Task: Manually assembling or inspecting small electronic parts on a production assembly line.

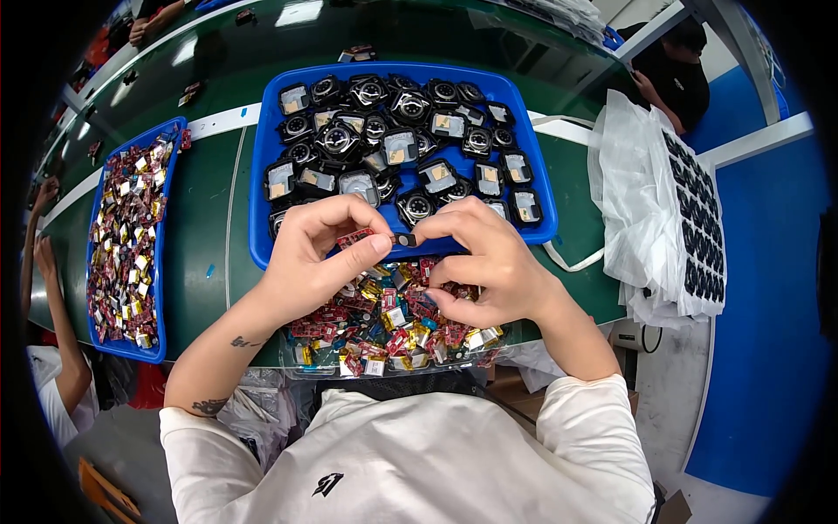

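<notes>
A red circuit board [353, 236] is being held at the centre of the frame between the thumb and bent fingers of the left hand [327, 243]. A small dark part [404, 239] is being presented just beyond that thumb tip, and its edge is being met by the index finger of the right hand [489, 262]. The right thumb is being kept apart, low over a heap of loose parts [393, 327]; whether anything is being gripped there cannot be told.

The main risk is being judged as strain at the join: if the dark part is being linked to the board by a thin lead, which is being hidden by the fingers, an uneven pull could tear it. A slip is also being considered possible, since only a small edge is being covered by the right fingertip. A dropped piece could be lost among the lookalikes being heaped directly below. Scratching is being noted as a further hazard, should a piece be knocked into the watch cases [339, 136] being carried by the blue tray [543, 175] at upper centre.
</notes>
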A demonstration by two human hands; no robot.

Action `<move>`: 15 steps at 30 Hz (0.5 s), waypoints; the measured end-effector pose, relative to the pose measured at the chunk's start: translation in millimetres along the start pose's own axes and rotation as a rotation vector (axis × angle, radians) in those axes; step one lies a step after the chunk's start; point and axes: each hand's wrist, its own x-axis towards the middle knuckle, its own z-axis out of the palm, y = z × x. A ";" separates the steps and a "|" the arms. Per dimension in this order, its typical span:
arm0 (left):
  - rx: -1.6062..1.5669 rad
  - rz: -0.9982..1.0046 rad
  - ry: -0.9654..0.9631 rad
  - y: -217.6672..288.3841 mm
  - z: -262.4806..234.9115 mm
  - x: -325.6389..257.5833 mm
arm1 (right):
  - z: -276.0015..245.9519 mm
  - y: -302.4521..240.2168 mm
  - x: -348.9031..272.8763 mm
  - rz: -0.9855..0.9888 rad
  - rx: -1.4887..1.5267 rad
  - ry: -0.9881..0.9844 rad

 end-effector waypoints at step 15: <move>-0.046 -0.011 -0.003 -1.1 -0.4 0.2 | 0.7 3.8 3.0 0.160 -0.086 0.142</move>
